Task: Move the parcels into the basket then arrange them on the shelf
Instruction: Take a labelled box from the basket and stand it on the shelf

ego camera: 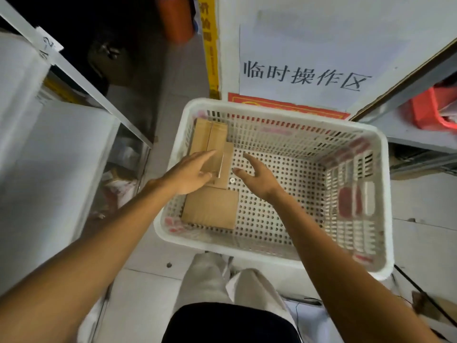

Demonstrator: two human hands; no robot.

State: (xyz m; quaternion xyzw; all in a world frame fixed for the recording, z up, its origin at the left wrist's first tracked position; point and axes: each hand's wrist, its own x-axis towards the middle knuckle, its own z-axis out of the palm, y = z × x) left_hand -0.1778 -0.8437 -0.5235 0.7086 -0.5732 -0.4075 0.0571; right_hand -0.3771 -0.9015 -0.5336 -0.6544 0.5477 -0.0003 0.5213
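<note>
Several cardboard parcels lie along the left side of a white basket (380, 154), both hands reaching in.

Left hand (190, 175) is laid flat on the middle parcel (223, 167), fingers spread, nothing gripped. Right hand (259, 175) is held open just beside it, to the right, above the bare basket floor. The parcels' long axis runs away from the person, and the left hand is judged nearer. On the wall sign (306, 75), "临时操作区" is read.

The left hand (190, 173) covers part of the middle parcel (223, 167), so its grip there cannot be told. The dark shelf (74, 68) interior is unreadable. A red bin (430, 108), perhaps plastic, is cut off by the right edge.
</note>
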